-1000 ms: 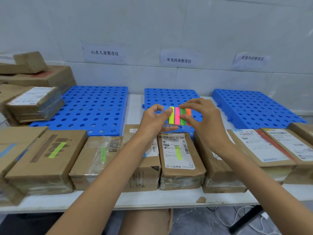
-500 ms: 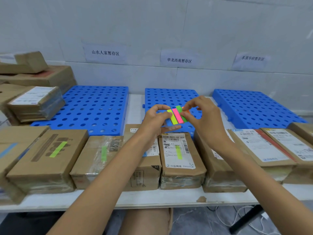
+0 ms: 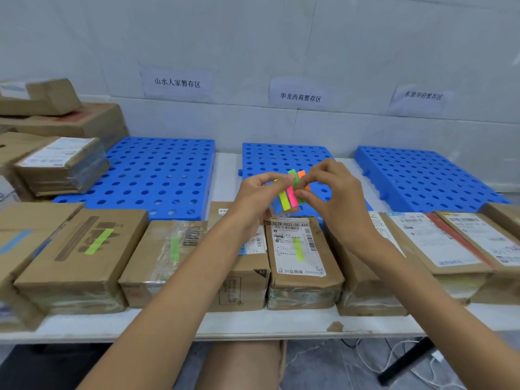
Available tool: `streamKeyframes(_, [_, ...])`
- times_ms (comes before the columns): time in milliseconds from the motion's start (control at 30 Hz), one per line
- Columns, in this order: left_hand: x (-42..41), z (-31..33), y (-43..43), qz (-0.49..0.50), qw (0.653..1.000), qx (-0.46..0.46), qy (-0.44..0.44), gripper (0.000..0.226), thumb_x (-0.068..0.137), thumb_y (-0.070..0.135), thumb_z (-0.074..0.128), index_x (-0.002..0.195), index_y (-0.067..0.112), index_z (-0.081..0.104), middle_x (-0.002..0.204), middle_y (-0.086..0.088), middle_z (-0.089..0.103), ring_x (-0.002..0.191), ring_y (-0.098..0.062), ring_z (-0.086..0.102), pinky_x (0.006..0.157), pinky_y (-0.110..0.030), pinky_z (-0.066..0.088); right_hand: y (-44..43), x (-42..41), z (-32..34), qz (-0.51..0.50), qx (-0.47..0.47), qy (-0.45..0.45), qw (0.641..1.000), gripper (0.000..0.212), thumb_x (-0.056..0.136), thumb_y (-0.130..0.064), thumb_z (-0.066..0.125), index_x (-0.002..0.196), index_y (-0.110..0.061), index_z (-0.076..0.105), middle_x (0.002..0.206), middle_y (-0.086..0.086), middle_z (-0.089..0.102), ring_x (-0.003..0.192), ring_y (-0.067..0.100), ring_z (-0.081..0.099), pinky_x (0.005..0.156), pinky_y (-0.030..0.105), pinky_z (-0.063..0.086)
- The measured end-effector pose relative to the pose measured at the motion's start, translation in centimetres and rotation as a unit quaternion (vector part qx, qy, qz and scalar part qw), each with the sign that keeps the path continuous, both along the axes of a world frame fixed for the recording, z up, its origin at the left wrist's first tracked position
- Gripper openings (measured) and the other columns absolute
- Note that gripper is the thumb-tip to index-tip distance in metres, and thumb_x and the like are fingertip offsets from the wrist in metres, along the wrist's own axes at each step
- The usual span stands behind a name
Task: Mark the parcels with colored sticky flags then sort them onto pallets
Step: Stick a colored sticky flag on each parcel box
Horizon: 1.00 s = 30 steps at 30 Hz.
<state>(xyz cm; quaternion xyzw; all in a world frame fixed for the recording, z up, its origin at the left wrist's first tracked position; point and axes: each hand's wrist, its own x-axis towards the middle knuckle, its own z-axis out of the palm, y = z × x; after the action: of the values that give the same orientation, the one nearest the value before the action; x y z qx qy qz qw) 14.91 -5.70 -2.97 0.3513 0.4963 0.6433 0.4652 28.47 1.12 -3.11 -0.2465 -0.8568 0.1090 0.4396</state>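
My left hand (image 3: 257,197) holds a pad of coloured sticky flags (image 3: 289,197) with blue, yellow, pink, green and orange strips, tilted above the middle parcels. My right hand (image 3: 334,192) pinches the pad's right side, at the green and orange flags. A row of brown parcels lies along the table's front edge. Three carry a green flag: one at the left (image 3: 84,249), one beside it (image 3: 166,257) and the middle parcel (image 3: 298,254) with a white label. Three blue perforated pallets stand behind: left pallet (image 3: 157,175), middle pallet (image 3: 281,159), right pallet (image 3: 422,175).
More parcels are stacked at the far left (image 3: 59,164). Two labelled parcels (image 3: 439,243) lie at the right end of the row. Three paper signs hang on the wall above the pallets. Cables and a black table leg (image 3: 405,361) are on the floor below.
The flag pad has tilted from flat-facing to slanted. My right hand's fingers shifted onto its right edge, lifting the green and orange strips.
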Motion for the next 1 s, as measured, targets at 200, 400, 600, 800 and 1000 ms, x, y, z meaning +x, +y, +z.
streamKeyframes(200, [0.2,-0.4,0.3,0.052,0.992,-0.014,0.115,0.012,0.075,0.031,0.074,0.077,0.019,0.072,0.099,-0.012,0.07,0.097,-0.032,0.067,0.089,-0.051,0.052,-0.1,0.6,0.1,0.0,-0.007,-0.013,1.0,0.008,0.075,-0.02,0.074,0.08,-0.016,0.069,0.081,-0.006,0.05,0.083,0.014,0.049,0.074,0.015,0.035])
streamKeyframes(400, [1.4,0.1,1.0,0.098,0.984,-0.029,0.144,0.022,0.07,0.042,0.073,0.082,0.024,0.072,0.107,-0.006,0.069,0.104,-0.025,0.064,0.091,-0.046,0.052,-0.5,3.3,2.0,0.042,-0.041,-0.048,0.997,0.008,0.077,-0.02,0.074,0.077,-0.022,0.066,0.08,-0.008,0.062,0.083,0.012,0.055,0.08,0.024,0.041])
streamKeyframes(600, [5.7,0.6,3.8,0.11,0.99,-0.037,0.082,0.01,0.086,0.024,0.067,0.093,0.018,0.064,0.093,-0.01,0.067,0.072,-0.018,0.064,0.066,-0.03,0.057,0.7,9.5,3.7,0.025,-0.178,0.03,0.983,0.006,0.082,-0.008,0.067,0.078,-0.013,0.065,0.073,-0.003,0.069,0.071,0.005,0.065,0.074,0.015,0.049])
streamKeyframes(800, [8.8,-1.4,6.2,0.086,0.994,-0.051,0.043,0.004,0.085,0.025,0.068,0.085,0.021,0.066,0.09,-0.009,0.069,0.074,-0.018,0.066,0.069,-0.03,0.057,3.4,13.1,3.3,0.009,-0.271,-0.277,0.922,0.007,0.083,-0.014,0.067,0.076,-0.015,0.066,0.066,0.001,0.069,0.066,0.006,0.064,0.067,0.016,0.047])
streamKeyframes(1000, [8.9,-2.7,6.5,0.074,0.996,-0.044,-0.002,0.016,0.087,0.025,0.064,0.097,0.012,0.065,0.074,-0.005,0.063,0.046,-0.005,0.057,0.043,-0.017,0.045,3.4,11.6,1.0,-0.046,-0.226,-0.247,0.941,0.005,0.084,-0.009,0.063,0.081,-0.012,0.064,0.062,-0.004,0.057,0.053,0.001,0.049,0.052,0.011,0.037])
